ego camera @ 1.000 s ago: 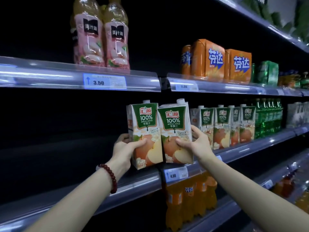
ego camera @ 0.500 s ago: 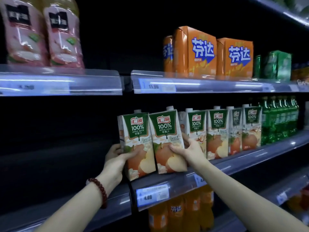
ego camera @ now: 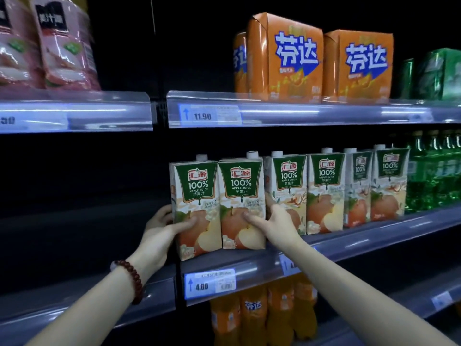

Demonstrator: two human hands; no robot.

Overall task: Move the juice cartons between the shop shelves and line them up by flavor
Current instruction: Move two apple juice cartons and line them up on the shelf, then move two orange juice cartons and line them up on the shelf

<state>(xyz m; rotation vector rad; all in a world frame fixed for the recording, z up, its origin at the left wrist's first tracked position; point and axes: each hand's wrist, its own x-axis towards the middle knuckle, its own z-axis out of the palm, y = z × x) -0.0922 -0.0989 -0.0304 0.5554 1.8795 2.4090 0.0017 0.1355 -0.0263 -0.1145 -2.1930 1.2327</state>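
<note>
Two apple juice cartons stand side by side at the left end of the middle shelf [ego camera: 349, 242]. My left hand [ego camera: 162, 233] grips the left carton [ego camera: 195, 196] from its left side, thumb across the front. My right hand [ego camera: 274, 223] holds the right carton [ego camera: 240, 193] at its lower right corner. Both cartons are white with a green label and apple pictures. The left one tilts slightly, its base at the shelf's front lip. To their right a row of several identical apple juice cartons [ego camera: 324, 191] stands upright on the same shelf.
Orange soda packs [ego camera: 294, 58] and green packs [ego camera: 439, 73] sit on the upper shelf, pink bottles [ego camera: 50, 43] at upper left. Green bottles [ego camera: 434, 171] stand right of the cartons. Orange bottles [ego camera: 262, 313] fill the shelf below. The middle shelf's left section is dark.
Both hands have carried the two cartons lower and rightward, up against the row of apple cartons, and their bases now sit at the shelf. The view has shifted right and closer.
</note>
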